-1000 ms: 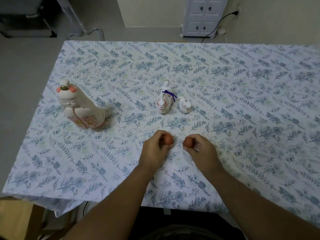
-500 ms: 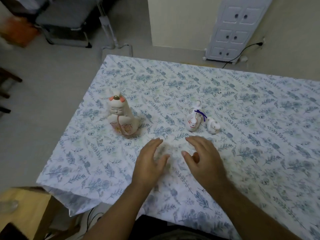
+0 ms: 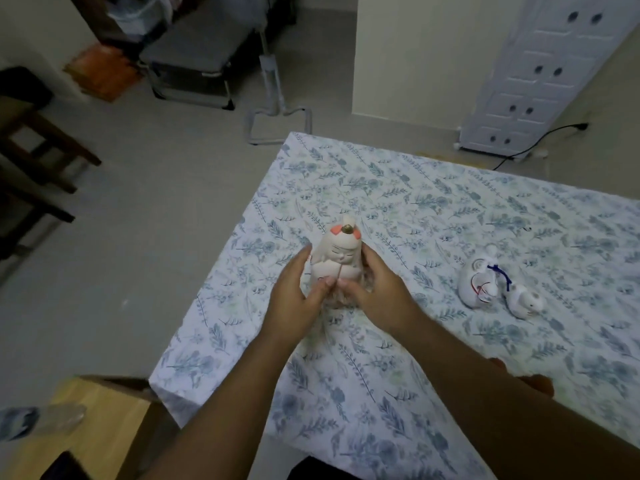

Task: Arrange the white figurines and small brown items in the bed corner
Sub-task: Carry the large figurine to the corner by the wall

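A large white doll figurine [image 3: 341, 258] with pink hair ornaments stands upright on the floral bed sheet [image 3: 398, 188], near the bed's left edge. My left hand [image 3: 294, 299] and my right hand [image 3: 377, 296] clasp it from both sides, thumbs meeting at its front. Two small white animal figurines lie to the right: one with a blue cord [image 3: 479, 284] and a smaller one [image 3: 524, 303] touching it. Two small brown items [image 3: 535, 384] peek out from behind my right forearm, mostly hidden.
The bed's near-left corner [image 3: 156, 379] hangs beside a light wooden surface [image 3: 90, 420]. Grey floor lies to the left. A white cabinet [image 3: 533, 77] with a black cable [image 3: 540, 136] stands beyond the bed. Dark wooden furniture [image 3: 38, 157] is at far left.
Both hands let go of the small brown items and moved left to the large doll, now clasping it. The view swung left, so the small figurines sit further right.
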### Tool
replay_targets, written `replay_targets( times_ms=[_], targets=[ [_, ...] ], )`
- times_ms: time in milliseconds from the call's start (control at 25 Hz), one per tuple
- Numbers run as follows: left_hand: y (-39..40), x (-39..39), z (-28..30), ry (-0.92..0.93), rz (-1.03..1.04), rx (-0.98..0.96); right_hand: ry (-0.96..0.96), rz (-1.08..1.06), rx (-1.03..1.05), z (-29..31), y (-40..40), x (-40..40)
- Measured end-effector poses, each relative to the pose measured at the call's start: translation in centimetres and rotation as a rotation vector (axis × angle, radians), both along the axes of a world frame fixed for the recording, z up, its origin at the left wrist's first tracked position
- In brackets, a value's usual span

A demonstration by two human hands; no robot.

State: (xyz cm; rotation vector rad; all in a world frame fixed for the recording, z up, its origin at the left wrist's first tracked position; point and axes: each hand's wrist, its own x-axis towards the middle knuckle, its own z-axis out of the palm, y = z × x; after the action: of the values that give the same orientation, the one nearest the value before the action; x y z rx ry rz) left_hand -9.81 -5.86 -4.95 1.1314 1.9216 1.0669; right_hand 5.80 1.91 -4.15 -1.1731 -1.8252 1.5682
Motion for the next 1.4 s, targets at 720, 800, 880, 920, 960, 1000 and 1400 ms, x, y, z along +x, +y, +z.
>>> replay_targets(
  times_ms=[720,800,880,920,960,1000,1400],
  targets=[
    [11.0,25.5,7.5,-0.370,-0.623,0.188,0.132,-0.575,0.066,7.8,-0.2,27.8],
    [12.8,32.1,6.8,-0.382,-0.703,0.161,0.149,-0.712,0.078,6.9,0.2,33.7],
    [14.8,39.7,5.8,-0.367,-0.740,0.125,0.201,-0.875,0.063,5.6,1.3,40.3],
    [16.0,43.2,5.2,-0.348,-0.749,0.097,0.212,-0.940,0.044,4.8,2.0,43.4],
    [17.2,46.8,4.7,-0.335,-0.764,0.069,0.208,-1.000,0.041,4.0,2.9,46.5],
    [18.5,50.0,4.2,-0.325,-0.781,0.050,0.186,-1.043,0.047,3.0,3.8,49.3],
    [33.0,72.3,1.2,-0.349,-0.894,0.037,0.198,-1.309,0.163,-3.8,17.1,67.2]
  ],
)
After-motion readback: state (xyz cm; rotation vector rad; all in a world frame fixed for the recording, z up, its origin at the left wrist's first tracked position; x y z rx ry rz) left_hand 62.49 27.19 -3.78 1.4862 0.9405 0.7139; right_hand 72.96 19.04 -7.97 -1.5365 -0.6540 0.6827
